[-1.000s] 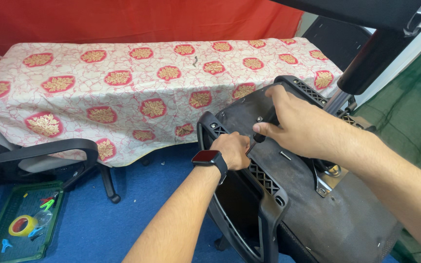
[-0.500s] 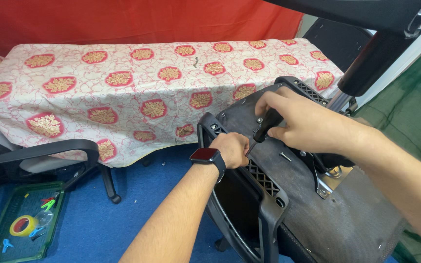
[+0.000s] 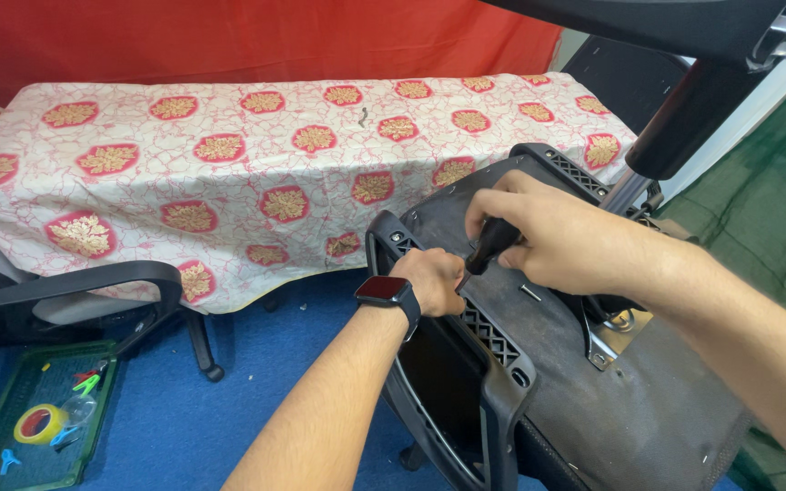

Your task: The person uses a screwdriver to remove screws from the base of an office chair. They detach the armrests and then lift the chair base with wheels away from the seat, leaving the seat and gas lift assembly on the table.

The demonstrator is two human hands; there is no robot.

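an overturned black office chair seat (image 3: 548, 364) is seen lying at the lower right of the view, its underside turned up, and everything else is placed from it. a black-handled screwdriver (image 3: 490, 245) is gripped by the right hand (image 3: 548, 238), whose fingers are closed tightly round the handle just above the upper part of the seat underside; the tip is angled down toward the left edge of the seat. the left hand (image 3: 429, 280) is curled into a fist at that same edge, pressed against the seat's plastic frame right beside the screwdriver tip; whether anything is pinched inside the fist cannot be told. a dark smartwatch (image 3: 386, 293) is worn on the left wrist. a loose bolt (image 3: 531, 293) is seen lying on the seat underside just below the right hand. the chair's gas cylinder (image 3: 675, 118) rises from the seat toward the upper right. behind the seat, to its left, a long desk is covered by a white cloth with red and gold flowers (image 3: 229, 173). further left of the seat, another black chair's armrest (image 3: 84, 284) is seen over the blue floor (image 3: 229, 400), and a green tray (image 3: 38, 414) holding a yellow tape roll (image 3: 36, 424) is set on the floor at the far lower left.
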